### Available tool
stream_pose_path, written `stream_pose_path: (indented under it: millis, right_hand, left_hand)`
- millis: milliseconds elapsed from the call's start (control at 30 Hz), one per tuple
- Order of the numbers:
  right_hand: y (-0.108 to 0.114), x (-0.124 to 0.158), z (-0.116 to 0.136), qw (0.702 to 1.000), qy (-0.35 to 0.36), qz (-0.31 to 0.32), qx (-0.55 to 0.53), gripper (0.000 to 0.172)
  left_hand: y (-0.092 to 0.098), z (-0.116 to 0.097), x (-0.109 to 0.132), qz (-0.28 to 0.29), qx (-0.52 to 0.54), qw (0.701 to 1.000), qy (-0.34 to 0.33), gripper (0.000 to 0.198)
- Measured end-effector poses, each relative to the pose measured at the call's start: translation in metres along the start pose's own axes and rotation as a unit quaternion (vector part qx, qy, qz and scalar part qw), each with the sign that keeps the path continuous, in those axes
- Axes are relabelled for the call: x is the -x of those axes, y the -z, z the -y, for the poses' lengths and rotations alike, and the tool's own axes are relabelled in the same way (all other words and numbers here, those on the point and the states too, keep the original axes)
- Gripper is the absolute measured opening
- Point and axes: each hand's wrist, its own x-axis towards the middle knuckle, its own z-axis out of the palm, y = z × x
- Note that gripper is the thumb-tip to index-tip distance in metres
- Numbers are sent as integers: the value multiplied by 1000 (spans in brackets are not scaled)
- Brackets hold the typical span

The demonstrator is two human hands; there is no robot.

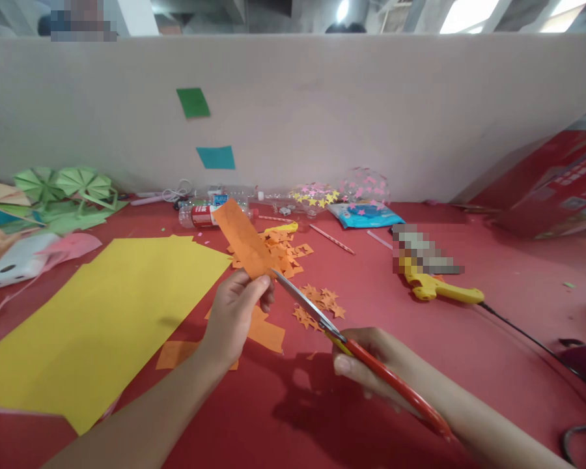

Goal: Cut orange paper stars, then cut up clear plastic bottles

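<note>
Right grip [385,358] was closed round the red handles of the scissors [305,301], thumb toward the pivot, prob. so the blades could be steered fr. close in. They pointed up & left, tip right at the lower edge of the orange strip [241,238]; couldn't tell if it had bitten in. Left grip [234,309] pinched that strip btwn thumb & fingers by its bottom end, approx. where the tip met it, presumably to stop thin paper bending away. The strip was up in the air over the desk [254,430], tilted left, its free end clear of the fingers.

Under & beside the left wrist lay orange pcs [268,332], flat & w/in easy reach. Just right of them, small stars [325,301] sat in loose piles, apart fr. the heap of scraps [286,257] behind, likely to keep the two from mixing. Yellow paper [112,312] lay flat on the left, prob. out of the blades' way. Off to the right, well apart, was the glue gun [444,291], its cord running back to the right edge. Farther: a bottle [190,213] on its side & a blue pack [366,217], both near the partition [293,111], perhaps to free up the middle.
</note>
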Motion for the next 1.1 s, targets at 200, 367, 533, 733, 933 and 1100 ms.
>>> stream_pose_path:
  millis: [200, 367, 533, 733, 933, 1100]
  right_hand:
    - [-1, -1, 1, 999, -32, 7, -10, 56]
    - [-1, -1, -1, 999, -30, 5, -21, 51]
    - [0, -1, 0, 999, -43, 9, -18, 47]
    - [2, 0, 7, 999, -52, 3, -11, 45]
    - [2, 0, 8, 998, -65, 9, -10, 43]
    - [2, -2, 5, 999, -47, 6, -9, 43]
  left_hand:
    - [0, -1, -1, 8, 9, 1000, 1, 15]
    - [1, -1, -2, -3, 3, 1000, 11, 15]
    - [1, -1, -3, 1, -2, 1000, 10, 14]
    - [1, -2, -3, 4, -6, 1000, 7, 15]
    - [2, -1, -3, 7, 3, 1000, 14, 15]
    - [3, 1, -3, 4, 18, 1000, 17, 13]
